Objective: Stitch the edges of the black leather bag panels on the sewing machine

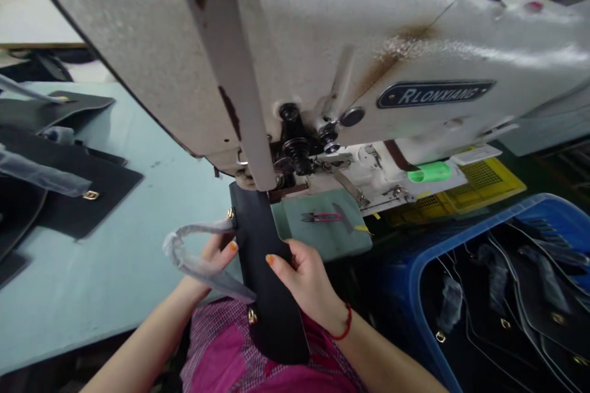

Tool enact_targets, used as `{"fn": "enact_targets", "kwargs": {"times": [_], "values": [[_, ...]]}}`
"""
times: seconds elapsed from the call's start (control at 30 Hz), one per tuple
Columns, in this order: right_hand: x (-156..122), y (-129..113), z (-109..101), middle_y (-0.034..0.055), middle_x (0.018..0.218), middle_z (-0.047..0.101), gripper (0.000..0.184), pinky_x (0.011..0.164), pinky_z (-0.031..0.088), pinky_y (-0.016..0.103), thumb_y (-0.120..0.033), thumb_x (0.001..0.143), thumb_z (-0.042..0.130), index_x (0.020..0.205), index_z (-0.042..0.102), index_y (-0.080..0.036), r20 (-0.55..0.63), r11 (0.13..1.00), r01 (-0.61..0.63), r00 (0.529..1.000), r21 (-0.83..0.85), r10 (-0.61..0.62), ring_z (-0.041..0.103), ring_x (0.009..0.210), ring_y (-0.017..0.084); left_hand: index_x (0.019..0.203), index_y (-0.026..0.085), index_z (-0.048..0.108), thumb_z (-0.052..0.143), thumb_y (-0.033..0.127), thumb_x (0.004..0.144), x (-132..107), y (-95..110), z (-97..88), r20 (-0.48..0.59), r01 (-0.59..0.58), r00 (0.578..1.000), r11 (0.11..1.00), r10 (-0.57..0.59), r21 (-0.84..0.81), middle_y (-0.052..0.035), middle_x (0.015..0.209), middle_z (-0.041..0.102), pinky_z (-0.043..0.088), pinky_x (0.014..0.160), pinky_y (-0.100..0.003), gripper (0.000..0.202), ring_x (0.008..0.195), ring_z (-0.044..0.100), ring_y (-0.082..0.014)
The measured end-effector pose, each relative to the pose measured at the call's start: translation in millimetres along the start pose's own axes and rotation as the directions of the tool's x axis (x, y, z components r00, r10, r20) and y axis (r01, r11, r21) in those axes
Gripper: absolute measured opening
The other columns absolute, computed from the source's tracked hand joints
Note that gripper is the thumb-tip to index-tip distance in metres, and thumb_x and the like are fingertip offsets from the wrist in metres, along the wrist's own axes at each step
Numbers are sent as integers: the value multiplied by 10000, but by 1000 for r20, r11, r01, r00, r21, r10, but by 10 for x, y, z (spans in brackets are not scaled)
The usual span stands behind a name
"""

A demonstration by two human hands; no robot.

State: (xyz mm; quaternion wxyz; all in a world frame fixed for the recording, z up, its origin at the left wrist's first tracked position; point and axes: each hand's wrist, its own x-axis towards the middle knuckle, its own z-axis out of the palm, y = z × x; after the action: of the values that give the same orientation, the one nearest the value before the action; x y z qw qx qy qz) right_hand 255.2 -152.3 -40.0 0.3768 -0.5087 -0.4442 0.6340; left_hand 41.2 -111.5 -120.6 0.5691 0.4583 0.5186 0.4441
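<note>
A long black bag panel (263,258) runs from under the head of the sewing machine (295,61) down toward my lap. Its plastic-wrapped handle (188,258) loops out to the left, joined by gold-coloured fittings at both ends. My left hand (216,256) grips the panel's left edge, thumb on top and fingers beneath, with the handle passing over it. On the opposite edge, my right hand (302,270) pinches the panel the same way. The needle area is hidden behind the machine's front bar.
Pink-handled thread snips (321,217) lie on the machine's green bed. More black panels (92,178) with wrapped handles rest on the table (179,196) at left. A blue basket (417,282) full of similar pieces stands at right, near a yellow crate (488,181).
</note>
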Motion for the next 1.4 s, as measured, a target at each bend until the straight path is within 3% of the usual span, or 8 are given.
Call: {"fn": "enact_targets", "kwargs": {"times": [0.17, 0.3, 0.4, 0.63, 0.83, 1.03, 1.23, 1.4], "values": [[-32, -26, 27, 23, 817, 651, 223, 616, 444, 214, -348, 902, 617, 1008, 657, -156, -78, 986, 95, 991, -138, -107, 601, 714, 138, 1166, 150, 650, 792, 538, 652, 1, 253, 355, 46, 253, 967, 940, -250, -227, -156, 1134, 709, 565, 900, -432, 660, 1061, 670, -354], [-39, -33, 3, 29, 842, 677, 224, 645, 448, 218, -355, 907, 616, 1017, 663, -165, -87, 960, 144, 982, -241, -169, 631, 750, 148, 1156, 123, 632, 857, 479, 568, -56, 407, 458, -88, 309, 936, 915, -341, -260, -137, 1079, 728, 599, 783, -359, 723, 920, 710, -305], [-50, -49, 1, 2, 737, 623, 245, 567, 398, 204, -409, 905, 617, 885, 638, -165, -93, 955, 128, 983, -268, -158, 579, 652, 121, 1157, 116, 618, 861, 463, 569, -91, 463, 471, -94, 345, 919, 895, -384, -282, -133, 1078, 730, 603, 744, -328, 725, 881, 717, -283], [-63, -50, 33, -40, 613, 442, 383, 469, 284, 190, -465, 896, 605, 685, 485, -170, -85, 993, 38, 995, -112, -48, 403, 547, 76, 1179, 106, 594, 840, 490, 599, -141, 503, 478, -69, 403, 896, 867, -439, -292, -125, 972, 746, 602, 669, -326, 738, 749, 721, -262], [-74, -124, 54, -8, 671, 501, 345, 495, 319, 199, -461, 881, 615, 743, 556, -150, -23, 996, -25, 999, 84, 27, 433, 591, 95, 1127, 129, 597, 866, 471, 564, -230, 727, 573, -92, 440, 866, 838, -491, -322, -101, 866, 752, 599, 579, -328, 711, 658, 716, -262], [-37, -121, 49, 2, 667, 519, 357, 509, 338, 209, -464, 864, 635, 732, 582, -137, -52, 995, -44, 997, 87, 48, 433, 594, 102, 1106, 177, 610, 852, 395, 606, -247, 896, 638, -122, 434, 857, 829, -501, -351, -83, 855, 755, 592, 534, -318, 596, 672, 727, -272], [65, -137, 62, 6, 669, 546, 359, 517, 349, 213, -467, 852, 649, 750, 613, -124, -65, 996, -37, 997, 81, 42, 438, 592, 103, 1113, 193, 624, 834, 349, 655, -143, 878, 574, -108, 424, 869, 838, -483, -343, -78, 911, 759, 615, 621, -322, 527, 691, 731, -244], [188, -164, 82, 2, 648, 535, 344, 505, 351, 215, -458, 831, 658, 728, 613, -132, -85, 998, -17, 996, 67, 23, 432, 576, 104, 1046, 201, 678, 874, 364, 593, -8, 853, 521, -102, 411, 871, 827, -481, -383, -107, 918, 763, 615, 574, -374, 520, 725, 738, -315]]}}
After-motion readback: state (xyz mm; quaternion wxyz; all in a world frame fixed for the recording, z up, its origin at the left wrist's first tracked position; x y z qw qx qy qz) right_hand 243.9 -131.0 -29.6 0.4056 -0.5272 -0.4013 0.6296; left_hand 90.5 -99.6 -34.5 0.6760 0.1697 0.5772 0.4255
